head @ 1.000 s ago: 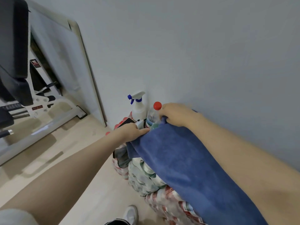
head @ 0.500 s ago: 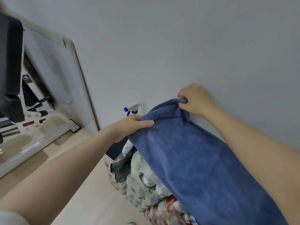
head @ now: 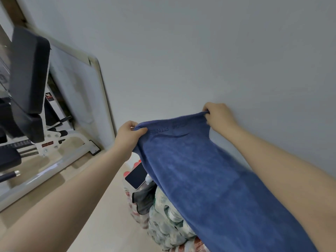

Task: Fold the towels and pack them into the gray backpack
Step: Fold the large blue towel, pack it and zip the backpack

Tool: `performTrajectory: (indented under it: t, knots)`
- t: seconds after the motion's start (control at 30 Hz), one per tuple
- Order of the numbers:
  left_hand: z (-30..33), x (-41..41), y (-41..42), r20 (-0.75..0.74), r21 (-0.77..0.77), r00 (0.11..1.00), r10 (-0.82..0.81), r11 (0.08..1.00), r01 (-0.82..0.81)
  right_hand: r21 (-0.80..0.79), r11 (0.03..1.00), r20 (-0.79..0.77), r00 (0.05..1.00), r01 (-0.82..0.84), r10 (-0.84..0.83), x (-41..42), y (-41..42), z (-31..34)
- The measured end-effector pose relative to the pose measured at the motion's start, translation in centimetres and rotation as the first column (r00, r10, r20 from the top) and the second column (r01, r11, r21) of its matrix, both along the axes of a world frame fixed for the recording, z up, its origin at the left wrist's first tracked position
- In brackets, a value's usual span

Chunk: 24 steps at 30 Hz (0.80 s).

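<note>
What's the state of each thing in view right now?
Blue terry towel: lifted, stretched between both hands, not yet folded.
Left hand: fingers pinch the towel's left corner.
Right hand: fingers pinch the towel's right corner, near the wall.
Black-screened phone: lying screen-up, dark, on the pile under the towel.
Gray backpack: not identifiable in view.

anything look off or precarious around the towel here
A phone lies tilted atop the stacked drink packs, under the blue towel both hands hold up; it might slide off.

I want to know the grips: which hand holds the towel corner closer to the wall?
The right hand; it grips the blue towel at the wall, while the left hand holds the other corner.
</note>
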<state>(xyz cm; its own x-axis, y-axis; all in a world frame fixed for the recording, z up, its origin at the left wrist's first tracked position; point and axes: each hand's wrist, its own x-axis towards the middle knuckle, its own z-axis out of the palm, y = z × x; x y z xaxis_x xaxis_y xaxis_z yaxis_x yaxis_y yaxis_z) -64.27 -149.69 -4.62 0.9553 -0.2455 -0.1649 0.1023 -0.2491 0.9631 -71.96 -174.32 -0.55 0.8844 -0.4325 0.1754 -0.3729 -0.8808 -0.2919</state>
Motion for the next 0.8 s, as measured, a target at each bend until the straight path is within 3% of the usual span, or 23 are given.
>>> performTrajectory:
  t: [0.13,0.3,0.4,0.57,0.8]
  knots:
    - [0.6,0.4,0.7,-0.015,-0.086,1.000,0.018,0.996,-0.019,0.112,0.994,0.132,0.991,-0.014,-0.001,2.7,1.8,0.2]
    - [1.7,-2.4,0.2,0.005,-0.144,0.962,-0.274,0.952,0.272,0.111,0.993,0.172,0.985,-0.046,0.026,1.3,1.5,1.4]
    - [1.8,-5.8,-1.0,0.048,-0.072,0.901,-0.431,0.898,0.434,0.120,0.993,0.062,0.998,-0.010,0.003,-3.3,0.4,1.0]
    - [2.7,-13.3,-3.4,0.076,0.059,0.734,-0.675,0.738,0.673,0.181,0.982,0.037,0.997,0.054,-0.062,-12.4,-1.6,0.4]
    - [2.2,-24.5,-6.9,0.012,-0.009,0.476,-0.880,0.475,0.880,0.550,0.810,0.103,0.945,0.206,-0.310,-25.6,-4.1,0.0]
